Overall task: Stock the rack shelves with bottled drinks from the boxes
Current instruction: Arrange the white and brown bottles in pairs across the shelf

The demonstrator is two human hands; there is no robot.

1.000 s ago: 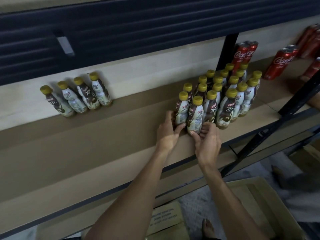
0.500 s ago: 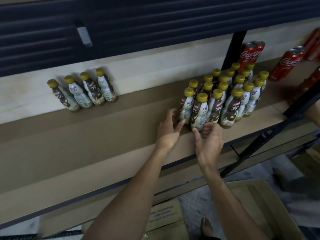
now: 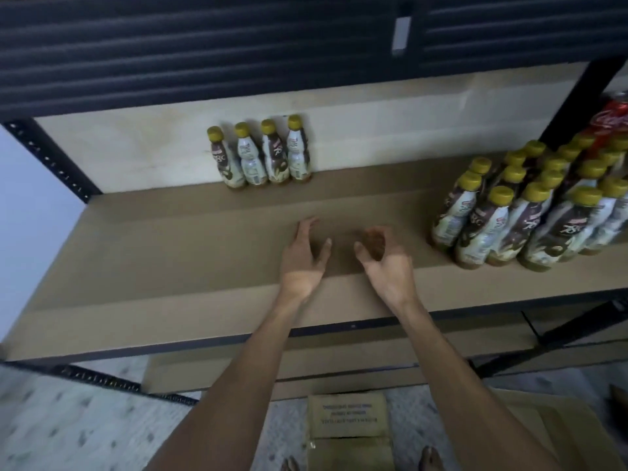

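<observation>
Both of my hands hover over a bare stretch of the brown shelf (image 3: 170,239), holding nothing. My left hand (image 3: 306,256) has relaxed, nearly straight fingers. The fingers of my right hand (image 3: 384,256) hang loosely curled. A big cluster of yellow-capped drink bottles (image 3: 523,212) stands upright on the shelf to the right of my hands, apart from them. A short row of the same bottles (image 3: 263,154) stands against the pale back wall, beyond my hands.
Red cola cans (image 3: 611,120) stand behind the cluster at the far right. A black rack upright (image 3: 577,96) rises there, another (image 3: 51,161) at the left. Cardboard boxes (image 3: 350,423) lie on the speckled floor below, near my feet.
Both hands have let go of the front bottles of the cluster and drawn away to the left. The view has swung left, so the cluster now sits at the right edge.
</observation>
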